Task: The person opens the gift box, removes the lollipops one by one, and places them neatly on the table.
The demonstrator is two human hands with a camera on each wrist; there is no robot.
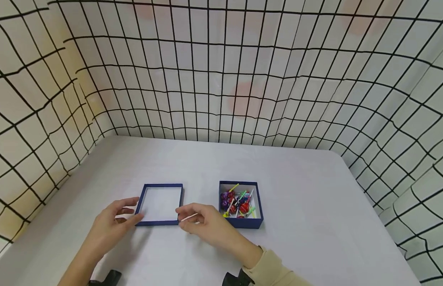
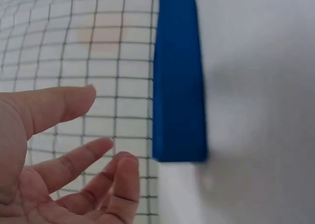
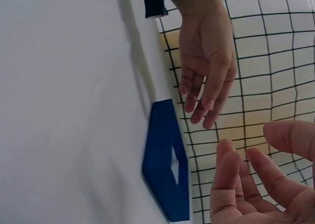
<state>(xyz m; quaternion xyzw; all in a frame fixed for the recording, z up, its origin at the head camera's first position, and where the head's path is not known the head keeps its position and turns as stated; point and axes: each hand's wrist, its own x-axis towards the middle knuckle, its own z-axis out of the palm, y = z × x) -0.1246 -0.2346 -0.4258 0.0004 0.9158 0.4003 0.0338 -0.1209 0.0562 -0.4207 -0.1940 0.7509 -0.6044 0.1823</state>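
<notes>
White table [image 1: 296,186], far right corner rounded. A pale backdrop [image 1: 214,119] crossed by a black grid [image 1: 221,95] rises beyond the far edge and flanks the left and right edges; reddish patches [image 1: 245,98] show beyond the far edge, yellowish ones beside the left.

We see what looks like smooth, matt card in the lid [image 1: 157,223] and the box [image 1: 244,223], glossy-wrapped lollipops [image 1: 244,207] on plastic-looking sticks [image 1: 234,187], a matt, cloth-like surface on the table [image 1: 307,190], dull cord in the net [image 1: 208,43], and matt cloth in the sleeve [image 1: 276,270].
</notes>
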